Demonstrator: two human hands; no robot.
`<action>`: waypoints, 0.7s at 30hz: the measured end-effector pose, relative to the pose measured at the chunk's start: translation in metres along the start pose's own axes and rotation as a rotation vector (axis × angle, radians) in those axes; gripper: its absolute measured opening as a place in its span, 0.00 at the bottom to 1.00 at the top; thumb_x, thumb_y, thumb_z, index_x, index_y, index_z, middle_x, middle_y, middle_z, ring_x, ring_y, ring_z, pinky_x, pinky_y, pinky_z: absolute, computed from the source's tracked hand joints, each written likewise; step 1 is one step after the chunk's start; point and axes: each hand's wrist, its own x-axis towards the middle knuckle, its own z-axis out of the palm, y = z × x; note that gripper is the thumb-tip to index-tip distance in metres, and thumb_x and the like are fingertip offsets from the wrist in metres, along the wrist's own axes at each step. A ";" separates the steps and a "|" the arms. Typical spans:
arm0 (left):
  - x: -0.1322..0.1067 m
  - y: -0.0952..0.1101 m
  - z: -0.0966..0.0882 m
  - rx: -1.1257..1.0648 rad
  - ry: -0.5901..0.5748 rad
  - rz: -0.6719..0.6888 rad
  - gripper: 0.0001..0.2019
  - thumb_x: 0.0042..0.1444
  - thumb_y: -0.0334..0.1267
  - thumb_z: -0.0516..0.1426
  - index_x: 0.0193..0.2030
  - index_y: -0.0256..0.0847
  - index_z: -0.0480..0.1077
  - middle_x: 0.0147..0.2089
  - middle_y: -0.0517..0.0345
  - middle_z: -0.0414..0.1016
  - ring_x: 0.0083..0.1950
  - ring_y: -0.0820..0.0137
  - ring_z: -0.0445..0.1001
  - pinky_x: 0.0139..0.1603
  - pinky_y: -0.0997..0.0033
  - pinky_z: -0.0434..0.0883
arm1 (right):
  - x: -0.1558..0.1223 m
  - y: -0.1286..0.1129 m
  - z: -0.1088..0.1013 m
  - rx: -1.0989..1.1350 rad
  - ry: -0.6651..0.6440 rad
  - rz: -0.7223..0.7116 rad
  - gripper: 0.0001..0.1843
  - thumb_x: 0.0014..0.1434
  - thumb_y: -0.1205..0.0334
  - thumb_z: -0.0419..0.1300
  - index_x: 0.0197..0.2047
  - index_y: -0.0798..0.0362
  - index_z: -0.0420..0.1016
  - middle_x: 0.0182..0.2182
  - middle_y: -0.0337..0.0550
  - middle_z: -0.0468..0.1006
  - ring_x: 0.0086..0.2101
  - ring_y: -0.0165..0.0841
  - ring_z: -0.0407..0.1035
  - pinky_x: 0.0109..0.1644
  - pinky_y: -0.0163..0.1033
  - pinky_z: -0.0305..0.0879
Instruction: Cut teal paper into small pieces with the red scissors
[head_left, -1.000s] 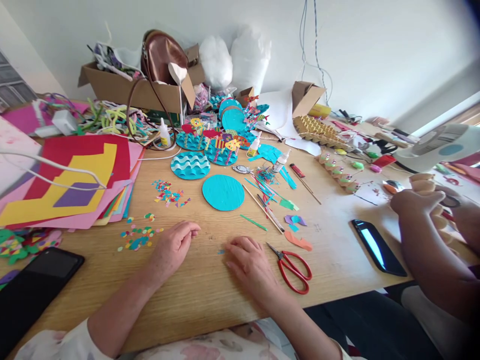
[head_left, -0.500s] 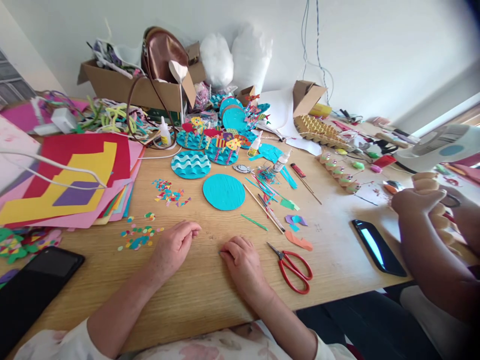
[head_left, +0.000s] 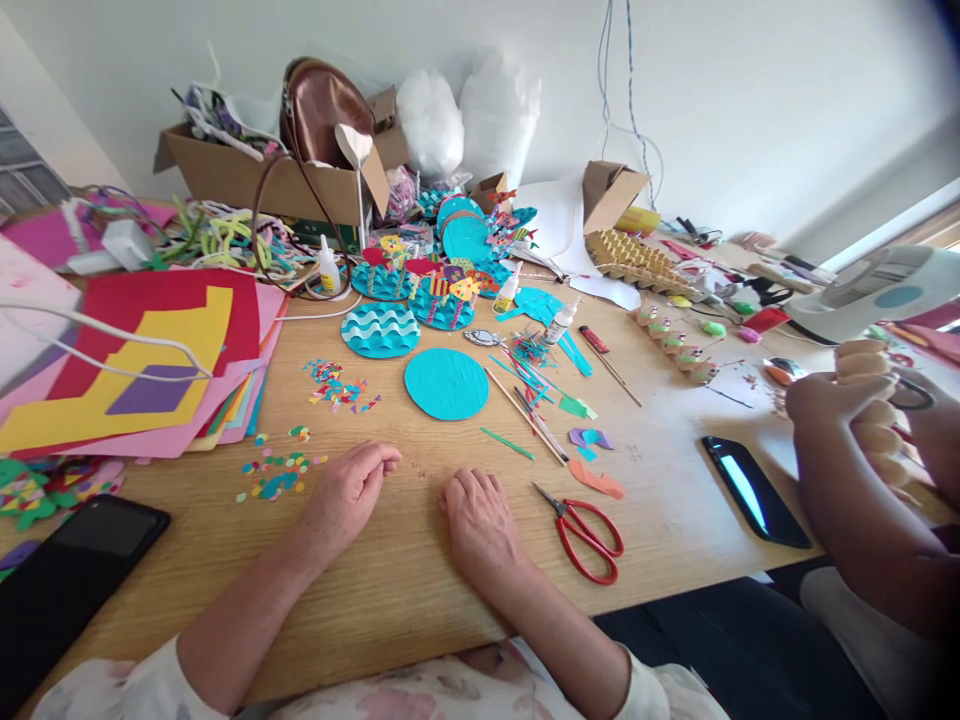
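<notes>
My left hand point(head_left: 355, 495) rests on its side on the wooden table, fingers curled in and nothing showing in them. Palm down beside it lies my right hand point(head_left: 478, 515), its fingers bent together, also without any object. Beyond both hands is a flat blue disc point(head_left: 446, 384); behind it to the left sits another blue disc with wavy paper strips point(head_left: 380, 330). Scissors with red handles point(head_left: 589, 535) lie to the right of my right hand. Small coloured paper dots point(head_left: 279, 474) and tiny paper scraps point(head_left: 339, 388) are scattered left of the disc.
Stacked coloured sheets point(head_left: 172, 370) and a black phone point(head_left: 90, 560) are at left. Decorated blue discs point(head_left: 442, 303), glue bottles point(head_left: 562, 322) and thin brushes point(head_left: 529, 418) occupy the middle. At right, a co-worker's hands point(head_left: 832, 405) hold an egg-carton strip point(head_left: 877, 440) near another phone point(head_left: 754, 490).
My right hand has turned a little more palm down, staying in nearly the same place. My left hand has not visibly moved. The view has shifted slightly.
</notes>
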 end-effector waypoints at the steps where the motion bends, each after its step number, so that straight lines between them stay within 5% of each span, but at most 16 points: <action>1: 0.000 0.000 0.000 -0.002 0.001 -0.003 0.11 0.53 0.27 0.45 0.33 0.41 0.68 0.29 0.58 0.75 0.30 0.72 0.74 0.32 0.73 0.70 | 0.000 0.001 -0.001 0.020 0.006 0.010 0.08 0.57 0.73 0.50 0.30 0.55 0.67 0.30 0.46 0.71 0.33 0.35 0.62 0.37 0.39 0.55; 10: 0.001 0.001 -0.002 0.000 -0.022 0.009 0.12 0.53 0.29 0.45 0.32 0.40 0.68 0.28 0.58 0.76 0.29 0.71 0.75 0.31 0.74 0.71 | 0.001 0.047 -0.064 0.629 0.150 0.293 0.10 0.56 0.60 0.48 0.25 0.53 0.61 0.20 0.36 0.65 0.24 0.28 0.60 0.27 0.32 0.55; 16: 0.001 0.000 -0.001 -0.033 0.005 0.014 0.11 0.51 0.29 0.46 0.31 0.43 0.69 0.26 0.60 0.76 0.27 0.71 0.75 0.29 0.76 0.71 | 0.058 0.131 -0.099 0.414 0.240 0.511 0.10 0.56 0.62 0.49 0.27 0.55 0.66 0.19 0.34 0.64 0.23 0.27 0.59 0.26 0.32 0.55; 21: 0.001 -0.006 0.000 -0.022 0.063 0.063 0.11 0.51 0.29 0.47 0.32 0.45 0.69 0.25 0.63 0.76 0.26 0.73 0.75 0.27 0.80 0.71 | 0.115 0.200 -0.094 0.277 0.175 0.655 0.10 0.59 0.59 0.54 0.36 0.59 0.69 0.30 0.39 0.71 0.28 0.27 0.67 0.31 0.35 0.65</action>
